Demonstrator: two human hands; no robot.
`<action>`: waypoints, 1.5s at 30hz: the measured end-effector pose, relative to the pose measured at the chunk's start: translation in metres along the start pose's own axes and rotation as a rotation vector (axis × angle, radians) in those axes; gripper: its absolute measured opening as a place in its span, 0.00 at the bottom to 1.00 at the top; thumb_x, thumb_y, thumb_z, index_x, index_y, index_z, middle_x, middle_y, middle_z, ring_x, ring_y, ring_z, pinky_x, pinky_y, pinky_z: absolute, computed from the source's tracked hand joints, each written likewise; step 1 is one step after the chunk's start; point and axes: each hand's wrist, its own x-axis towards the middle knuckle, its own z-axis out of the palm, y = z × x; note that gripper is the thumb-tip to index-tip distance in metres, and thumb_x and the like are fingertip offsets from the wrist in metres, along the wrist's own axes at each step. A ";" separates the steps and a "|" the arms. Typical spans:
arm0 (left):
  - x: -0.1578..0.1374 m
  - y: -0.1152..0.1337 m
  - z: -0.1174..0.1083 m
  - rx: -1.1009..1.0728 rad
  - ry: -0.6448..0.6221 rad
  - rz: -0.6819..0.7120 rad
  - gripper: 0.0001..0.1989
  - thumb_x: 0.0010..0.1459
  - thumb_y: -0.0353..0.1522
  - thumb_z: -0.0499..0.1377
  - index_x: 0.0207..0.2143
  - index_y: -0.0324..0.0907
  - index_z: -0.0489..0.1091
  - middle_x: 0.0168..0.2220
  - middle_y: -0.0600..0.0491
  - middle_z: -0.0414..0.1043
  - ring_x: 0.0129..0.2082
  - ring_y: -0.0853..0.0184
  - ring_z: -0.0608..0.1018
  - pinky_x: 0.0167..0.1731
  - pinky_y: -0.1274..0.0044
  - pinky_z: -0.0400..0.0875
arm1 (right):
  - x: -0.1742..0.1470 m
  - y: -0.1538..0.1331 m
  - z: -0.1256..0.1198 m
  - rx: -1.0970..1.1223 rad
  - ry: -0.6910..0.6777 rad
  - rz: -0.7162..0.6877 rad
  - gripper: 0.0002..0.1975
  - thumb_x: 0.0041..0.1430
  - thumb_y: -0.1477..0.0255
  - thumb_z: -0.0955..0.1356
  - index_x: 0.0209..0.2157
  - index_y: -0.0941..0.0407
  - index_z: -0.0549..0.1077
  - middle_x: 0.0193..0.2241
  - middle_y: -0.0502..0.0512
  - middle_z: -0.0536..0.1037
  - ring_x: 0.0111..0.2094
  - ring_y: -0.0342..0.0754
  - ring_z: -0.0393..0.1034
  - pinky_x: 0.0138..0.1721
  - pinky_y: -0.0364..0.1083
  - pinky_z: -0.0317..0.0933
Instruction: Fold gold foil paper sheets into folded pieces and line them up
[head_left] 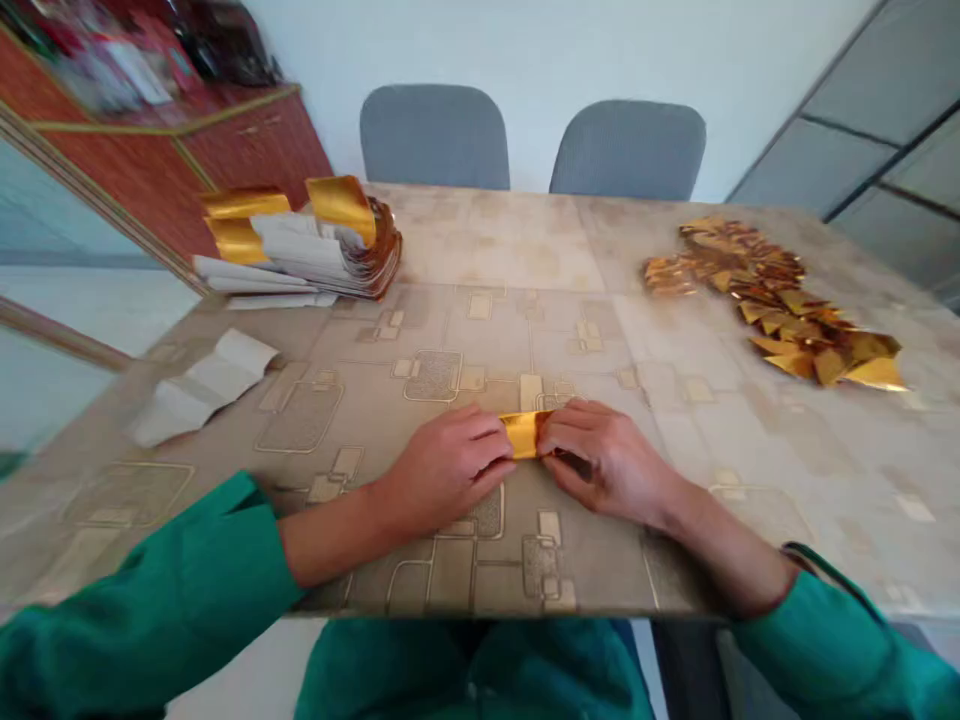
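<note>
A small strip of shiny gold paper (520,435) is held between my two hands, above the patterned tablecloth near the table's front edge. My left hand (457,462) pinches its left end, with the thumb below and the fingers on top. At the right end, my right hand (600,452) has its fingers curled round the paper. Both ends of the strip are hidden by my fingers.
A stack of gold and white paper sheets (322,255) lies at the back left. Nearer, a creased white sheet (206,385) rests alone. Folded gold paper pieces (787,300) are heaped at the right. Two grey chairs (435,135) stand behind the table.
</note>
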 end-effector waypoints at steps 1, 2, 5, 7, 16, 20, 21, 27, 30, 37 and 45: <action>0.000 0.000 0.001 0.007 0.013 -0.020 0.10 0.68 0.32 0.54 0.36 0.38 0.73 0.35 0.50 0.75 0.35 0.63 0.75 0.38 0.72 0.70 | -0.001 0.002 -0.001 0.030 0.001 0.010 0.07 0.63 0.77 0.64 0.33 0.57 0.73 0.29 0.52 0.75 0.32 0.45 0.65 0.37 0.46 0.56; -0.001 0.000 0.001 0.013 0.026 -0.038 0.10 0.68 0.32 0.54 0.35 0.38 0.72 0.34 0.51 0.75 0.34 0.64 0.75 0.37 0.73 0.70 | -0.002 0.003 -0.001 0.058 0.006 0.023 0.07 0.63 0.76 0.64 0.33 0.57 0.73 0.28 0.51 0.75 0.32 0.44 0.66 0.37 0.46 0.56; -0.001 0.000 0.004 0.032 0.071 -0.090 0.11 0.69 0.33 0.53 0.35 0.39 0.71 0.32 0.52 0.75 0.32 0.65 0.75 0.35 0.74 0.69 | -0.003 0.009 -0.002 0.132 0.041 0.087 0.06 0.65 0.73 0.65 0.36 0.57 0.74 0.27 0.50 0.76 0.30 0.43 0.67 0.36 0.44 0.57; 0.000 -0.002 0.007 0.040 0.099 -0.123 0.09 0.69 0.33 0.53 0.37 0.40 0.70 0.32 0.52 0.76 0.32 0.65 0.76 0.34 0.75 0.70 | -0.003 0.012 0.000 0.169 0.076 0.141 0.07 0.66 0.71 0.66 0.36 0.56 0.75 0.27 0.49 0.77 0.29 0.42 0.67 0.35 0.44 0.57; 0.001 -0.002 0.012 0.002 0.106 -0.223 0.10 0.68 0.33 0.55 0.49 0.40 0.65 0.41 0.50 0.78 0.38 0.62 0.80 0.39 0.71 0.76 | 0.001 0.013 0.011 0.041 0.183 0.280 0.07 0.65 0.70 0.69 0.32 0.56 0.76 0.24 0.47 0.75 0.28 0.43 0.66 0.35 0.45 0.52; 0.002 -0.004 0.009 0.010 0.071 -0.221 0.10 0.67 0.33 0.56 0.49 0.39 0.65 0.42 0.49 0.76 0.39 0.63 0.79 0.40 0.71 0.76 | 0.000 0.012 0.014 -0.048 0.177 0.345 0.05 0.61 0.71 0.71 0.32 0.55 0.76 0.27 0.49 0.76 0.32 0.46 0.67 0.37 0.47 0.50; 0.003 -0.005 0.008 0.030 0.066 -0.205 0.10 0.67 0.33 0.56 0.48 0.38 0.66 0.42 0.48 0.76 0.40 0.62 0.79 0.40 0.71 0.76 | 0.001 0.012 0.014 -0.063 0.176 0.356 0.04 0.60 0.71 0.72 0.31 0.55 0.75 0.28 0.49 0.77 0.33 0.47 0.67 0.37 0.47 0.50; -0.001 0.010 0.006 0.286 0.089 0.066 0.16 0.69 0.34 0.54 0.53 0.34 0.68 0.55 0.43 0.72 0.51 0.56 0.74 0.54 0.62 0.68 | 0.003 0.013 0.015 -0.095 0.181 0.373 0.07 0.60 0.71 0.73 0.29 0.55 0.74 0.27 0.49 0.76 0.31 0.47 0.66 0.36 0.47 0.48; -0.010 0.025 0.013 0.289 0.016 0.083 0.30 0.68 0.46 0.53 0.60 0.30 0.63 0.63 0.40 0.63 0.63 0.52 0.65 0.64 0.60 0.55 | 0.003 0.013 0.015 -0.099 0.168 0.375 0.06 0.60 0.71 0.73 0.31 0.55 0.74 0.28 0.49 0.77 0.31 0.47 0.66 0.36 0.47 0.48; -0.021 0.037 0.021 0.283 -0.090 0.046 0.43 0.62 0.55 0.55 0.63 0.27 0.58 0.67 0.35 0.56 0.66 0.49 0.61 0.66 0.63 0.51 | 0.004 0.012 0.014 -0.102 0.139 0.406 0.07 0.60 0.69 0.73 0.29 0.55 0.74 0.27 0.48 0.76 0.32 0.47 0.66 0.37 0.47 0.48; -0.019 0.035 0.021 0.276 -0.076 0.039 0.43 0.62 0.54 0.55 0.63 0.26 0.58 0.66 0.34 0.57 0.66 0.48 0.61 0.65 0.63 0.52 | 0.006 0.009 0.014 -0.156 0.140 0.397 0.07 0.62 0.71 0.71 0.29 0.56 0.73 0.27 0.49 0.76 0.31 0.46 0.66 0.36 0.47 0.48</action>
